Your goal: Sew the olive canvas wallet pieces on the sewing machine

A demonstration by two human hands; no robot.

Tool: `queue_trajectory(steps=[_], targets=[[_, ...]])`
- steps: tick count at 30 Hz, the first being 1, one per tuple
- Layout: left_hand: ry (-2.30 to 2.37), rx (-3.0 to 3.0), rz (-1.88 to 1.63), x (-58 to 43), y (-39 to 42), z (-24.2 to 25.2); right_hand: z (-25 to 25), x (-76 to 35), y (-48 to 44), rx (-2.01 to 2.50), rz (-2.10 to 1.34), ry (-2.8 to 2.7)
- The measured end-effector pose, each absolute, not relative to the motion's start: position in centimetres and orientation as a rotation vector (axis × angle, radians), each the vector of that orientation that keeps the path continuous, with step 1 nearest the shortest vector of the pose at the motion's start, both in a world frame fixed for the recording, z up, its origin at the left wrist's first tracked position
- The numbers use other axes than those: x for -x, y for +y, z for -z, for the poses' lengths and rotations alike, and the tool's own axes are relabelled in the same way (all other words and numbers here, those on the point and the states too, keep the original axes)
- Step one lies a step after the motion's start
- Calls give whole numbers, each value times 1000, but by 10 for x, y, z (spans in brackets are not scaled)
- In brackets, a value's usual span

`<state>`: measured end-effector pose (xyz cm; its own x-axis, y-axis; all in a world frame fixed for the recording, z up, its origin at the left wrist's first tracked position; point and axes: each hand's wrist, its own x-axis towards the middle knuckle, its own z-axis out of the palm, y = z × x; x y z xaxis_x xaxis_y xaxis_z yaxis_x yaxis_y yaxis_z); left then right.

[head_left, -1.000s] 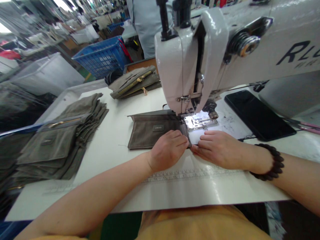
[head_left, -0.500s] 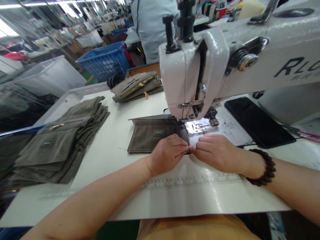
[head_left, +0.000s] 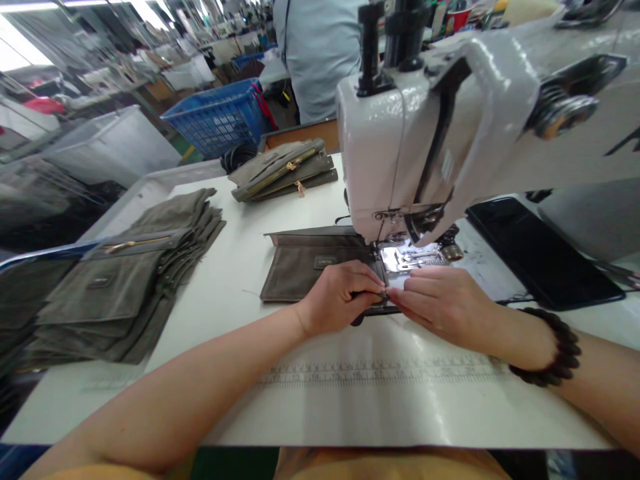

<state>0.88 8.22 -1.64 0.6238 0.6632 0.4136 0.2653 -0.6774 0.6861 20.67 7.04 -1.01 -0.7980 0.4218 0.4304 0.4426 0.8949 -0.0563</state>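
Observation:
A dark olive fabric pouch panel with a small label lies flat on the table, its right edge under the needle area of the white sewing machine. My left hand pinches the panel's lower right corner, thumb and forefinger closed on the fabric. My right hand, a dark beaded bracelet at its wrist, has its fingers drawn together and its fingertips at the same corner edge, meeting the left fingertips. What lies under the right fingers is largely hidden. The metal presser plate sits just beyond both hands.
To the left lies a stack of similar olive pieces; zippered pouches rest behind the panel. A black phone lies right of the machine. A printed ruler runs along the table front. Beyond stand a blue basket and a person.
My view has shifted, so the machine looks larger and farther right. Both hands stay at the panel's corner; the corner under my left fingers now looks slightly lifted or folded.

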Motion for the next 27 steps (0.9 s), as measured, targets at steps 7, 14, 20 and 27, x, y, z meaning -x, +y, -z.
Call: queue_trajectory(steps=[7,14,20,27], targets=[[760,-2126,-851,-7,90,15,3,-214,78,803,-274,-2514],[707,-2175,-895,-7,90,16,6,-218,70,619,125,-2752],[600,-2389,-947,-10,88,20,11,-213,67,670,152,-2812],[548,-2692,-897,-13,84,21,13,-214,67,691,125,-2823]])
